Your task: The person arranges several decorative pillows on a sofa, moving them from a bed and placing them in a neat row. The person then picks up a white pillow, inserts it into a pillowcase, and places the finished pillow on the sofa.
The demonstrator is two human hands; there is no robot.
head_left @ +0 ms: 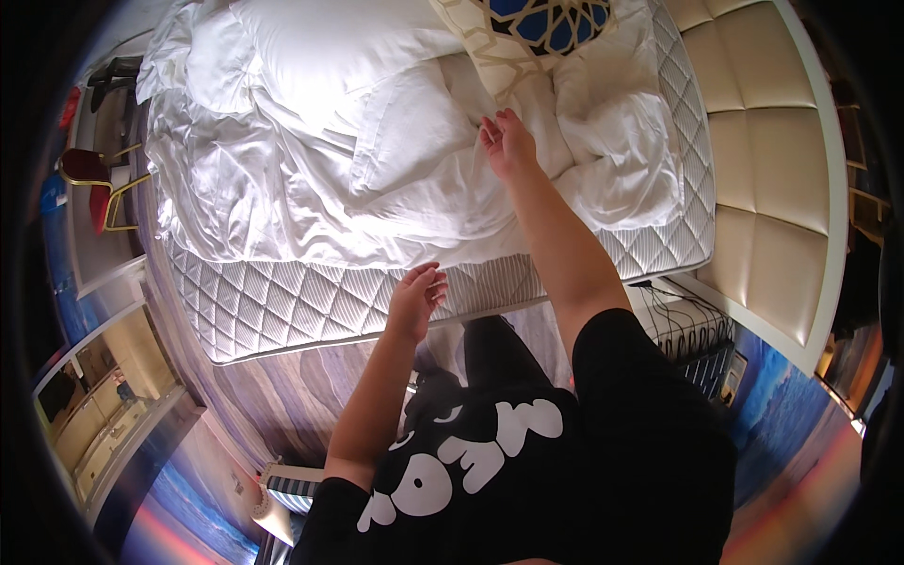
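Note:
A heap of rumpled white bedding [282, 202] covers most of a quilted mattress [282, 306] in front of me. My right hand [509, 146] reaches far over the bed, above the white cloth and just below a patterned cushion [480, 52]. Its fingers are loosely bent and a little apart, and I see nothing held in them. Over the mattress's near edge hovers my left hand [417, 299], fingers half curled and apart, holding nothing. A white pillow [339, 42] lies at the far side of the bed.
A padded beige headboard [767, 179] rises at the right end. Dark cables [673, 306] lie on a bedside unit near the mattress corner. A red chair with gold legs [99, 184] stands left, beyond wood-patterned floor [250, 405]. A striped item [290, 485] is behind me at lower left.

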